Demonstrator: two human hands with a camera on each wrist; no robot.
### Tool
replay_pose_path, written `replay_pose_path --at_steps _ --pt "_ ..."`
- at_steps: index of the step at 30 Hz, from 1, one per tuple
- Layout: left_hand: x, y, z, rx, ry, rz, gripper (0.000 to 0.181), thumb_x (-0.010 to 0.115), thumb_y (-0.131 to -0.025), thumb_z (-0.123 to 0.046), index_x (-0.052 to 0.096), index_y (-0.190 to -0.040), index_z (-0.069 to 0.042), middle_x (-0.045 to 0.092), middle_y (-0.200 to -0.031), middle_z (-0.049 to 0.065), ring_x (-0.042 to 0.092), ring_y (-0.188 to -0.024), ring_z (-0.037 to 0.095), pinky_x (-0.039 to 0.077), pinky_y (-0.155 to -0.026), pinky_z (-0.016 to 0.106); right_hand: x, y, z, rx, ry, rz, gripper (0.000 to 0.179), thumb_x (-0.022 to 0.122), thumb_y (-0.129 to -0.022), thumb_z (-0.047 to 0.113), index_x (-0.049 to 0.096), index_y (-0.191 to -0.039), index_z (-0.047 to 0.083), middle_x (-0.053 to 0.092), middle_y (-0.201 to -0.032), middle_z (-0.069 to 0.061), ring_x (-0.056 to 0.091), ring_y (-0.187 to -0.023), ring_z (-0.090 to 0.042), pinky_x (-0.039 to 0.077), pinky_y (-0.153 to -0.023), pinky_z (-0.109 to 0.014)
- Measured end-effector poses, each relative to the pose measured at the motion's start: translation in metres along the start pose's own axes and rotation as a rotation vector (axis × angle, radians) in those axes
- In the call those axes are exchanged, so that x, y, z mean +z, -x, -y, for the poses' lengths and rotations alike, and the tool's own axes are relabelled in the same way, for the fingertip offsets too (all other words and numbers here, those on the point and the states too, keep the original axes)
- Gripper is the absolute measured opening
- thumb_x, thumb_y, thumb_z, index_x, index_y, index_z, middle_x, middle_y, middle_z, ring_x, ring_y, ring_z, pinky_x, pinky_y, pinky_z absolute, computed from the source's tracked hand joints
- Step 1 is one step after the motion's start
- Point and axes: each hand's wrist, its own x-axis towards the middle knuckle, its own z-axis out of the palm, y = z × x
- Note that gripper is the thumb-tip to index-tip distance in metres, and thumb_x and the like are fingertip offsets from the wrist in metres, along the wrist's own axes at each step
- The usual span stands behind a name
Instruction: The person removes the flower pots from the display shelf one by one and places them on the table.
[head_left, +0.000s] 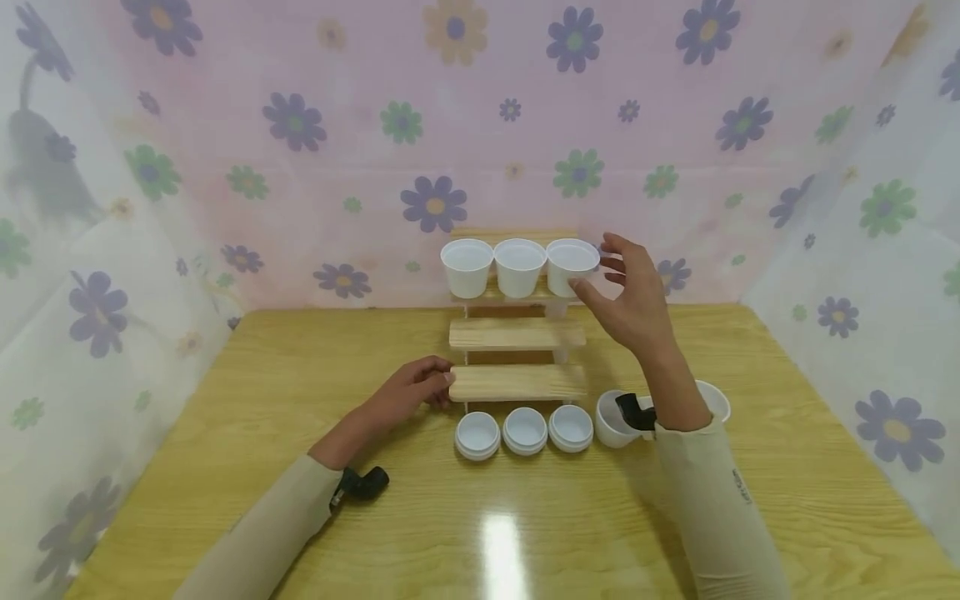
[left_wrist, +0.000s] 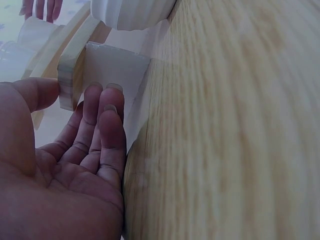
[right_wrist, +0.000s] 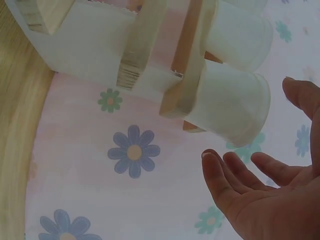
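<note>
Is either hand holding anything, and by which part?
The left hand grips the bottom step by its left end; the right hand, beside a cup, holds nothing.

Head view forward-down; wrist views close (all share stand (head_left: 517, 333)).

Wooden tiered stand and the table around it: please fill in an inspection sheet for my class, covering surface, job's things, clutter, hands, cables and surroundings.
Surface: wood-grain table, glare near the front.
Job's things: tiered stand with three white cups along its top; three white tubs in a row before it; more white cups at right, partly hidden by the right arm.
Clutter: nothing seen.
Hands: left hand touches the bottom tier's left end; right hand has its fingers spread beside the rightmost cup, apart from it.
Cables: nothing seen.
Surroundings: flowered cloth behind and at both sides.
</note>
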Motion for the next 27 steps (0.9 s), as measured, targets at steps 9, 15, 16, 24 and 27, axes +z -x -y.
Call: replay_pose_path --at_steps 9,15,16,24,27 --pt "0.0 -0.002 0.001 -0.008 0.006 0.007 0.038 0.054 -0.113 -0.027 0.057 -0.137 0.003 0.068 -0.098 0.01 0.071 -0.091 0.027 0.058 -0.085 0.037 0.003 -0.003 -0.006 0.022 -0.034 0.032 0.077 0.078 -0.097 0.009 0.036 -0.161 -0.004 0.044 -0.154 -0.029 0.054 -0.138 -0.046 0.044 -0.115 -0.056" --pt "-0.003 0.002 0.004 -0.008 -0.004 0.002 0.038 0.052 -0.114 -0.027 0.057 -0.136 0.003 0.067 -0.098 0.01 0.071 -0.091 0.027 0.058 -0.085 0.037 0.012 -0.001 -0.01 0.039 -0.059 0.051 0.076 0.076 -0.099 0.01 0.035 -0.161 -0.004 0.044 -0.156 -0.026 0.054 -0.139 -0.046 0.043 -0.116 -0.055" --pt "-0.003 0.003 0.004 -0.008 -0.008 0.003 0.038 0.052 -0.114 -0.027 0.057 -0.136 0.003 0.067 -0.099 0.01 0.071 -0.091 0.027 0.058 -0.085 0.037 0.013 -0.001 -0.01 0.044 -0.066 0.052 0.076 0.076 -0.099 0.01 0.035 -0.161 -0.004 0.045 -0.156 -0.026 0.054 -0.139 -0.046 0.043 -0.116 -0.056" --pt "-0.003 0.004 0.005 0.0 -0.024 0.007 0.04 0.052 -0.114 -0.029 0.057 -0.137 0.002 0.069 -0.103 0.011 0.069 -0.095 0.025 0.057 -0.087 0.037 0.016 -0.002 -0.016 0.066 -0.104 0.073 0.076 0.075 -0.101 0.012 0.032 -0.162 -0.006 0.043 -0.159 -0.025 0.053 -0.139 -0.046 0.043 -0.117 -0.056" --pt "-0.001 0.002 0.004 -0.002 -0.019 0.004 0.039 0.053 -0.114 -0.029 0.057 -0.137 0.002 0.07 -0.104 0.011 0.069 -0.095 0.025 0.057 -0.087 0.037 0.016 -0.003 -0.017 0.07 -0.115 0.074 0.077 0.075 -0.101 0.012 0.031 -0.162 -0.006 0.043 -0.16 -0.025 0.054 -0.138 -0.046 0.044 -0.116 -0.055"
